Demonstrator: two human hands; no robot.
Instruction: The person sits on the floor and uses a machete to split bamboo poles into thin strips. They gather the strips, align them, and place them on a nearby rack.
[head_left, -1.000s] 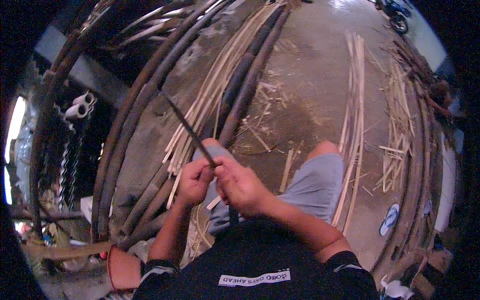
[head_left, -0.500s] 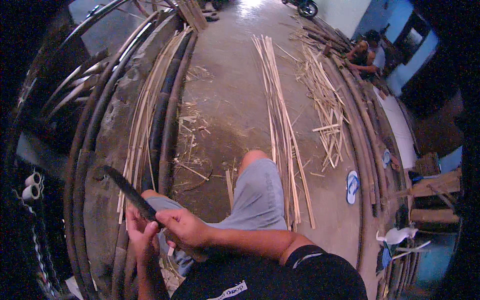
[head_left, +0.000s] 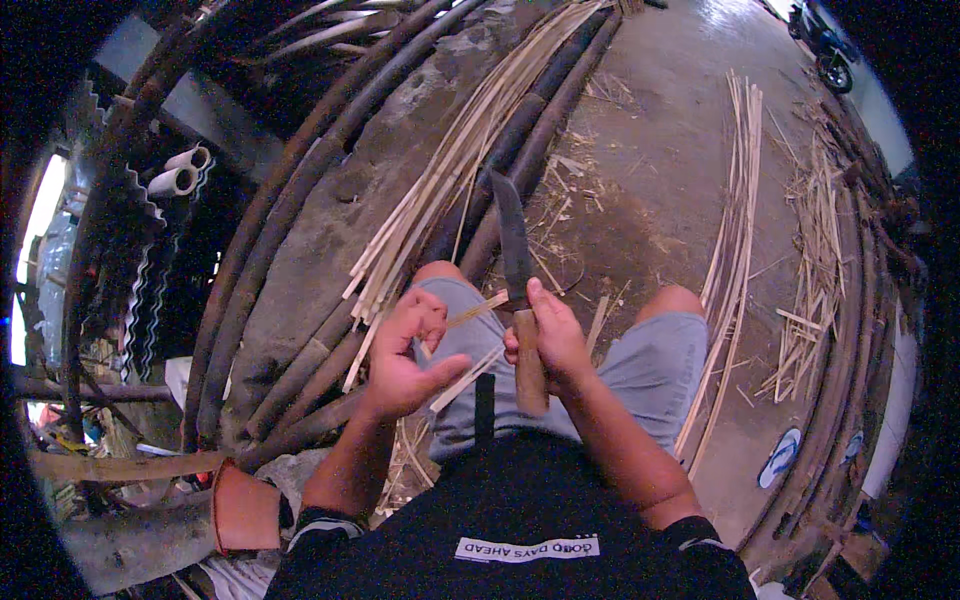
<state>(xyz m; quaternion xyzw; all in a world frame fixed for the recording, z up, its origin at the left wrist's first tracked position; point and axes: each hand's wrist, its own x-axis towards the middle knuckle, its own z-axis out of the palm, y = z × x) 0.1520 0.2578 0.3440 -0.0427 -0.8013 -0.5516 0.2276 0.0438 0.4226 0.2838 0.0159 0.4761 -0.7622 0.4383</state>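
A knife with a long dark blade (head_left: 512,235) and a pale wooden handle (head_left: 531,370) stands upright before me. My right hand (head_left: 553,335) is wrapped round the handle, its thumb near the base of the blade. My left hand (head_left: 408,350) is left of the knife, thumb spread away from the loosely curled fingers. One short pale split strip (head_left: 478,311) runs from near the left fingertips toward the blade. Another short strip (head_left: 467,380) shows by the left thumb, over my grey shorts (head_left: 640,375). Whether either strip touches the left hand I cannot tell.
Long pale strips (head_left: 450,170) lie on dark poles (head_left: 530,150) to my left. More long strips (head_left: 738,190) lie on the floor at right, beside a scattered strip pile (head_left: 815,280). A flip-flop (head_left: 779,458) and an orange-brown pot (head_left: 247,508) are near the sides.
The view has swung left. The knife went from pointing up-left, with both hands at it, to upright in my right hand; my left hand has come away from it and opened.
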